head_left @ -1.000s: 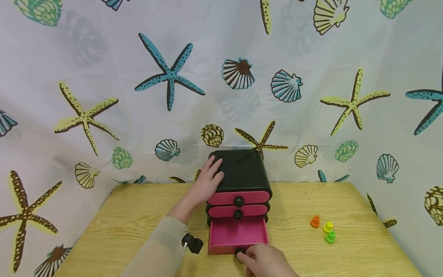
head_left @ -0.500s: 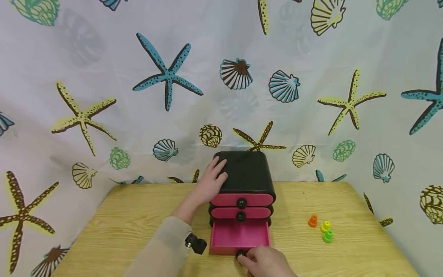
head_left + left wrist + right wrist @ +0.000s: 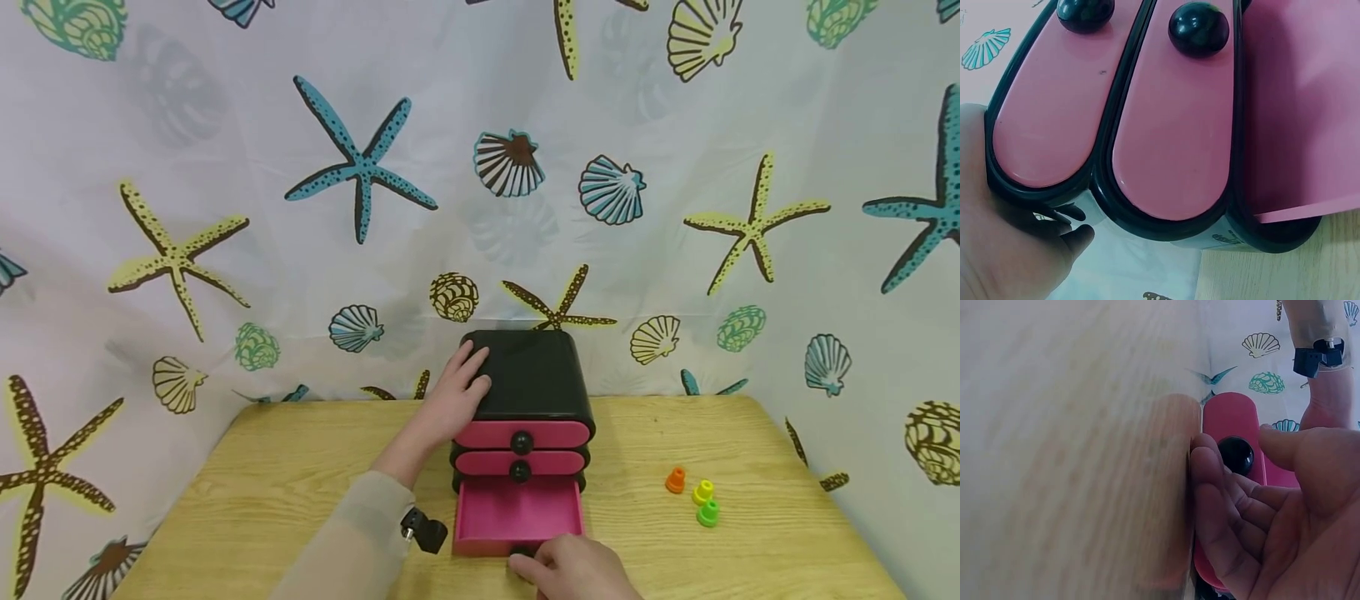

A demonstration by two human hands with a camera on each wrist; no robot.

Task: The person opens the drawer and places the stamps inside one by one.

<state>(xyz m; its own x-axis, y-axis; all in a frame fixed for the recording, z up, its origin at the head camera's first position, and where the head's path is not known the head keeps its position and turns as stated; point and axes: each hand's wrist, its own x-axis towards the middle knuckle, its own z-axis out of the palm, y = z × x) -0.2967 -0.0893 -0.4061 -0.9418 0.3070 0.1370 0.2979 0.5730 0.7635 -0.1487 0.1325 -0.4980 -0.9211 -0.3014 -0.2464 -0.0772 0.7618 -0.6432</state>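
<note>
A small black chest of drawers (image 3: 528,375) with pink fronts stands on the wooden table. Its bottom drawer (image 3: 517,508) is pulled out and holds nothing; the two upper drawers are closed. My left hand (image 3: 453,400) rests on the chest's upper left edge, fingers spread over the top, and the left wrist view shows its thumb near the side. My right hand (image 3: 1254,506) is at the bottom drawer's black knob (image 3: 1236,455). Its bent fingers lie beside the knob, while the thumb stands a little apart from it. In the head view the hand mostly hides this knob.
Right of the chest stand three small stepped pieces: orange (image 3: 676,481), yellow (image 3: 702,492) and green (image 3: 708,513). A white cloth (image 3: 405,275) printed with shells and starfish surrounds the table (image 3: 285,475) at the back and sides. A small black camera sits on the left wrist.
The right thumb has shifted slightly off the bottom knob toward me, covering more of it in the head view. The left hand stays on the chest, and the drawer remains out.
</note>
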